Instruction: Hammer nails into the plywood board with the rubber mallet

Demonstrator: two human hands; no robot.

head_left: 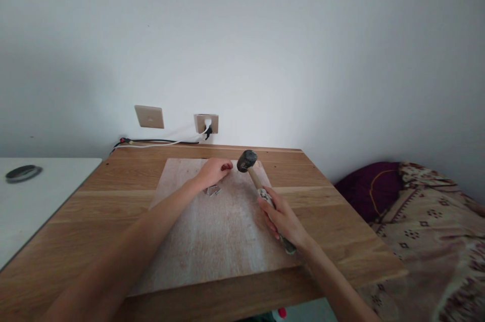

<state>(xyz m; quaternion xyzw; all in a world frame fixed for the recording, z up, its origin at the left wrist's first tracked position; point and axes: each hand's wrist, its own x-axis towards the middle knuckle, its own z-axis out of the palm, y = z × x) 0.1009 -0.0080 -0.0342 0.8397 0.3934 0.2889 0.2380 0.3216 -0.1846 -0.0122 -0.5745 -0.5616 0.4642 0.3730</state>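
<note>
Wooden tabletop [326, 205] below, right grip [280, 216] holds a mallet [257, 179], its marking [243, 165] unreadably small.

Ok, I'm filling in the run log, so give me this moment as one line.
left hand: at board, fingers curled, contents unclear | right hand: gripping hammer by handle | nails: on board, near left hand

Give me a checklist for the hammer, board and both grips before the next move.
1. Hammer held: ok, right grip round its handle.
2. Left grip well away from hammer head: not ok, close beside it in this view.
3. Left grip's contents: cannot tell, hidden.
4. Board lying on table: ok.
5. Board free of loose metal bits: not ok, some by the left wrist.
</note>
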